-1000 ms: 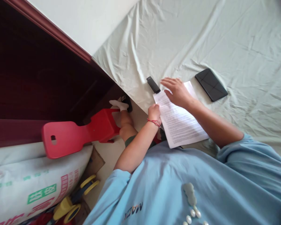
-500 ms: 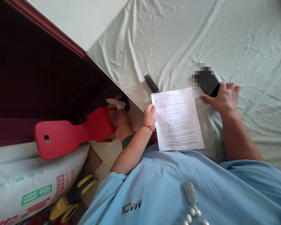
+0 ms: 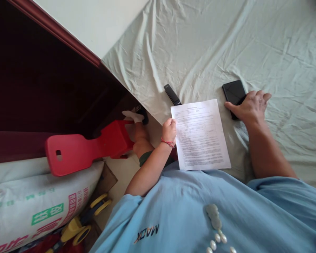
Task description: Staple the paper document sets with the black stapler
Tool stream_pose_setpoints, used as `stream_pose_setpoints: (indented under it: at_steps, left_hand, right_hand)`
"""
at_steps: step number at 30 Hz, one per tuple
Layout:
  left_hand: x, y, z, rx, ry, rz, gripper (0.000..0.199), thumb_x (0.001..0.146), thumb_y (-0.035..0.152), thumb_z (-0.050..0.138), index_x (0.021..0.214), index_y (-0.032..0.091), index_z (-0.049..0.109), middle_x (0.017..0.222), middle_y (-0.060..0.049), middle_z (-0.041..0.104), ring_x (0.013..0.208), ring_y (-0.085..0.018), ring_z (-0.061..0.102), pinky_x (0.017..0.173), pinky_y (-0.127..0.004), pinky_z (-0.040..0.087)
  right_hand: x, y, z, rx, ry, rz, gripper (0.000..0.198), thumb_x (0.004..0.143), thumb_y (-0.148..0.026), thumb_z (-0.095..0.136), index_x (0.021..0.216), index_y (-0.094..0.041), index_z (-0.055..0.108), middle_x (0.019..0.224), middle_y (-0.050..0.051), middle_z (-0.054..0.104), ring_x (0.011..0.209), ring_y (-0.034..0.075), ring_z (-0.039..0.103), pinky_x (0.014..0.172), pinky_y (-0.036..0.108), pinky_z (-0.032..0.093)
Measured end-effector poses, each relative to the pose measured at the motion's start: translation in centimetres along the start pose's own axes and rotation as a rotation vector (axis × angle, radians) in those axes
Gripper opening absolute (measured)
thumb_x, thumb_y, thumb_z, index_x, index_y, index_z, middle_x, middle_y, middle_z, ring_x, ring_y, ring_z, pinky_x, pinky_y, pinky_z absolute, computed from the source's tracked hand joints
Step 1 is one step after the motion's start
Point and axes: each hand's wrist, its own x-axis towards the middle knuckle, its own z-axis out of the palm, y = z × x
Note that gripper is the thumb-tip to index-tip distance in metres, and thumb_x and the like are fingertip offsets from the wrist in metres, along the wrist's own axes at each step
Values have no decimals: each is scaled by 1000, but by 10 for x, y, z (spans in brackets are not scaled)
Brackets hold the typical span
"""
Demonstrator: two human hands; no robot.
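My left hand [image 3: 169, 130] is closed on the left edge of a printed sheet of paper [image 3: 201, 137], thumb on top. Dense lines of text cover the sheet, which leans against the front of my shirt over the bed edge. A black smartphone [image 3: 233, 91] lies on the bedsheet to the right of the paper. Over its lower right part lies my right hand [image 3: 254, 105], thumb across the phone and the other fingers spread beyond its right side. A slim black device [image 3: 171, 94], its kind unclear, rests by the paper's top left corner.
A wrinkled pale bedsheet [image 3: 200, 49] covers the bed. Left of it stand a small red plastic chair [image 3: 71, 154], a large printed white sack [image 3: 21, 200] and a yellow-wheeled toy [image 3: 71, 228]. A person's leg [image 3: 142, 138] shows beside the chair.
The phone has turned and shifted down-left relative to my right hand; my thumb now crosses it rather than lying along its near edge. My left hand keeps holding the paper.
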Motion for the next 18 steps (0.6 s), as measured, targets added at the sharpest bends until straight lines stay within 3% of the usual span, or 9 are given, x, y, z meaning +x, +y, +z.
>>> stream_pose_setpoints:
  at_steps: [7, 12, 15, 18]
  left_hand:
    - [1, 6, -12, 123, 36, 97, 32, 97, 21, 71, 68, 19, 58, 69, 2, 53, 72, -16, 48, 74, -24, 39]
    - [13, 14, -27, 335, 52, 214, 41, 100, 11, 62, 61, 18, 52, 64, 1, 51, 69, -16, 43, 69, -28, 30]
    - [18, 14, -30, 347, 24, 211, 42, 101, 11, 59, 60, 18, 50, 63, 1, 49, 69, -16, 42, 68, -28, 28]
    - [20, 15, -28, 353, 16, 202, 41, 100, 10, 58, 60, 18, 51, 63, 1, 49, 69, -16, 43, 68, -28, 28]
  right_hand:
    - [-22, -11, 0, 21, 67, 47, 78, 86, -57, 86, 136, -1, 65, 144, 35, 60, 141, 45, 46, 116, 55, 41]
    - [-27, -11, -1, 22, 28, 6, 72, 93, -60, 79, 138, -6, 64, 148, 35, 57, 143, 46, 44, 111, 60, 44]
    - [-30, -1, 3, 66, 68, -67, 67, 98, -57, 69, 146, -10, 61, 153, 32, 56, 143, 45, 43, 111, 59, 43]
    - [-37, 16, 8, 138, 197, -228, 57, 101, -44, 61, 150, -15, 60, 153, 26, 60, 142, 41, 49, 118, 56, 40]
